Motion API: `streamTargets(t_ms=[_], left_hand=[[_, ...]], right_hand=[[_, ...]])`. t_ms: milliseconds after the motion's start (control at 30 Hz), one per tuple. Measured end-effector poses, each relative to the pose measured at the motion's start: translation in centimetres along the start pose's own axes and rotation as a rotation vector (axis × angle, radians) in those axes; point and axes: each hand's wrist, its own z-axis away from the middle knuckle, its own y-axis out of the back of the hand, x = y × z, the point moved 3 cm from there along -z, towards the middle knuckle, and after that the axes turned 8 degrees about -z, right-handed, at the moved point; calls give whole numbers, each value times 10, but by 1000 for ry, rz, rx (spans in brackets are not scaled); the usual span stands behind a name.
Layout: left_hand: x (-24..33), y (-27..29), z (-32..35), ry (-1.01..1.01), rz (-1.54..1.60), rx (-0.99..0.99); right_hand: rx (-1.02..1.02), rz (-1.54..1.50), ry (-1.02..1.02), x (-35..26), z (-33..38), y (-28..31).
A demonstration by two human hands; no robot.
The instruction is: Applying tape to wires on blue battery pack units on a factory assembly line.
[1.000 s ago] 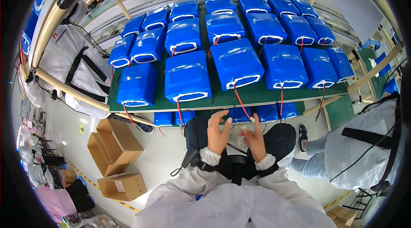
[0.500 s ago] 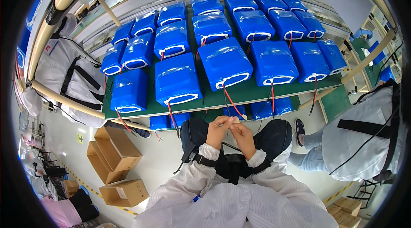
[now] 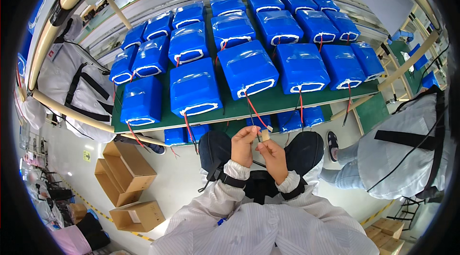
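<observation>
Pinching a small tan connector [image 3: 265,134] between both hands, just below the table edge and above the lap. Left hand [image 3: 244,145] has fingers curled, thumb and forefinger closed on the connector's left side; right hand [image 3: 274,156] is closed too, fingertips meeting the connector from below-right. Red and black leads [image 3: 253,111] run from the connector up over the table edge to the nearest blue pack [image 3: 248,68], front row centre. That pack sits on a green table [image 3: 287,99] among many like it, in rows, each shrink-wrapped blue with a white band at the near end and leads hanging off the front. Another pack [image 3: 194,88] lies just left of it, one more [image 3: 301,67] just right. More blue packs [image 3: 302,117] show on a lower shelf under the table, near the knees. White sleeves with elastic cuffs come in from the lower edge. Cardboard boxes [image 3: 125,172] stand on the floor to the left, flaps open. A second person [image 3: 407,144] in a white coat stands at right, a third [image 3: 76,87] at left, both well apart from the hands.
</observation>
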Motion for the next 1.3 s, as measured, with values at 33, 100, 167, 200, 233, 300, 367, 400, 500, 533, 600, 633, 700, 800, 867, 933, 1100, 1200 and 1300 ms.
streamTargets(t_ms=[33, 100, 167, 200, 233, 300, 367, 400, 500, 533, 600, 633, 700, 800, 867, 933, 1100, 1200, 1300], left_hand=[[0, -2, 0, 21, 19, -12], [4, -4, -3, 28, 49, 73], [25, 3, -15, -121, 205, 98], [33, 6, -21, -124, 111, 139], [39, 6, -23, -109, 47, 83], [44, 2, -22, -85, -45, -29], [44, -3, -15, -81, -73, -37], [42, -6, -10, -79, -97, -49], [32, -12, 2, 92, 6, -179], [29, -12, 4, 128, 16, -203], [27, -13, 5, 80, 22, -166], [26, -13, 4, 32, 16, -129], [24, -15, 5, -3, 16, -63], [20, -21, 9, 15, 79, -6], [16, -28, 11, 68, 156, -12], [13, -31, 12, 71, 201, 84], [8, -34, 11, 90, 233, 141], [24, -23, -8, -80, 187, 297], [40, -12, -24, -92, 194, 152]], right_hand=[[2, 16, -3, -1, 4, 1], [-2, 35, -6, 0, 13, 2], [-54, 132, -26, 4, 27, -3], [-86, 132, -105, 8, 32, -4], [-73, 97, -30, 8, 33, -4], [49, 44, -184, 14, 28, 0], [48, -53, -191, 11, 13, -1], [46, -140, -171, 8, 5, -2], [-2, -215, -118, -3, -13, -10], [1, -266, -143, -6, -16, -13], [-8, -317, -172, -11, -17, -17], [-8, -350, -201, -13, -15, -17], [-8, -383, -233, -14, -12, -17], [18, -385, -229, -15, -8, -14], [60, -390, -213, -13, -7, -13], [75, -402, -183, -13, -8, -13], [118, -369, -144, -10, -2, -9], [118, -163, -137, -6, 12, -9], [97, -310, -213, 3, 25, -13]])
